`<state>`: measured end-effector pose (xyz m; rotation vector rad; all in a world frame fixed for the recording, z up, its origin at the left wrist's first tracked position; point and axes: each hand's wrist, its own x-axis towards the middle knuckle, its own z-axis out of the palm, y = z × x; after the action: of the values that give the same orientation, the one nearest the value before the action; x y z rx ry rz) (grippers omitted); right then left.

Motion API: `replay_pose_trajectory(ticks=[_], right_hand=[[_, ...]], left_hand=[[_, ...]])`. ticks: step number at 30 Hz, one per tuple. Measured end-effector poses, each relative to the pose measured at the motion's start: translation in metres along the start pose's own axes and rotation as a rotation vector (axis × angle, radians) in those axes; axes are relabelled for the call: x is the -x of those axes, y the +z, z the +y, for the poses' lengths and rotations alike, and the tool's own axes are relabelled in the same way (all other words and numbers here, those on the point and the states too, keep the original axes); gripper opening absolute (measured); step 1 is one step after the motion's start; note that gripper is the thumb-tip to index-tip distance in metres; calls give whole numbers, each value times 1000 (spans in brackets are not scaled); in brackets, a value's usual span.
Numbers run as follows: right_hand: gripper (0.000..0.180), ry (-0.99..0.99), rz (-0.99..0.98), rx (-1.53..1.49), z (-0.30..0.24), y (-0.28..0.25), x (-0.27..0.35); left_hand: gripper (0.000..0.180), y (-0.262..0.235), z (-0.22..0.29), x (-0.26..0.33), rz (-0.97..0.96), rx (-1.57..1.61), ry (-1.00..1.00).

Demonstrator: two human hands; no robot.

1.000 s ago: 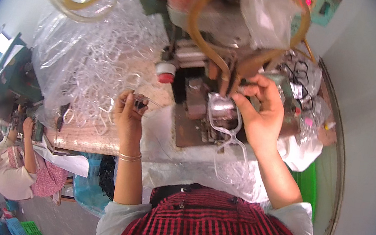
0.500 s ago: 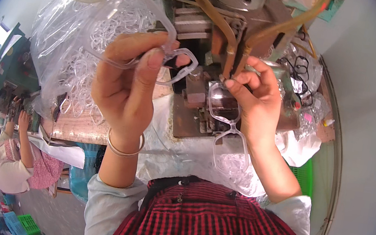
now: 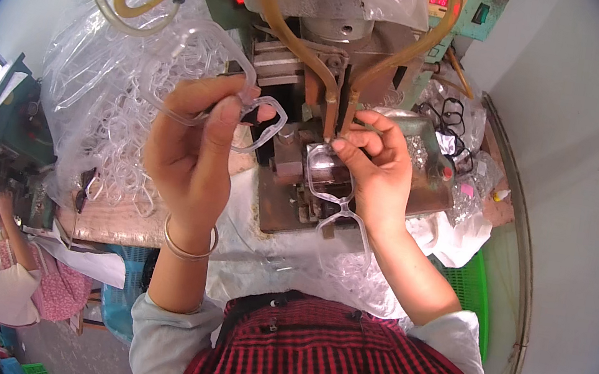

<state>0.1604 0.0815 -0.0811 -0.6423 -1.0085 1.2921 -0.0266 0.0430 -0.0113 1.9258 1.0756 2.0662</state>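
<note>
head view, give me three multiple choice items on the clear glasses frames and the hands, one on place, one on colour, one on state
1. Where is the clear frame in the right hand?
A. At the machine's work plate
B. On the floor
C. In the green crate

2. What colour are the two hoses that curve down to the machine's tip?
A. Blue
B. Amber
C. White

3. How is the left hand's grip on its clear frame?
A. Open, touching nothing
B. Frame resting on a flat palm
C. Closed, frame pinched by thumb and fingers

Answers:
1 A: the right hand holds its frame against the plate under the tip.
2 B: both hoses look amber brown.
3 C: the thumb lies over the frame and the fingers curl behind it, raised off the bench.
</note>
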Motion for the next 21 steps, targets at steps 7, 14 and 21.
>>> replay_pose_trajectory(ticks=[7,14,21], right_hand=[[39,132,44,-67,-20,5,5],[28,-673,16,1116,-20,-44,22],[21,-299,-111,1335,-4,-128,23]], left_hand=[[14,2,3,-1,11,-29,-31],[7,10,16,42,-374,-103,273],[31,30,-6,58,-652,-233,285]])
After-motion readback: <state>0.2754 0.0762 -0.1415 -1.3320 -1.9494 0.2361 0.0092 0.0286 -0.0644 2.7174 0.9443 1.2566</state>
